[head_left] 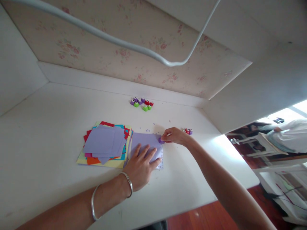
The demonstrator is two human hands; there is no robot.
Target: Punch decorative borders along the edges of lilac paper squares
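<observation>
A sheet of purple paper (145, 140) lies on the white table, with a row of small punched holes along its right edge. My left hand (143, 166) is spread flat over the lower part of the sheet, fingers apart. At the sheet's upper right edge, my right hand (173, 135) grips a small purple craft punch (161, 140) between thumb and fingers. The fingers partly cover the punch. Tiny purple paper bits (148, 130) are scattered just above the sheet.
Left of the sheet lies a pile of coloured papers (103, 142). Several purple, red and green punches (143, 103) stand near the back board, and a few more (191, 131) sit behind my right wrist. A white cable (124, 45) hangs across the top.
</observation>
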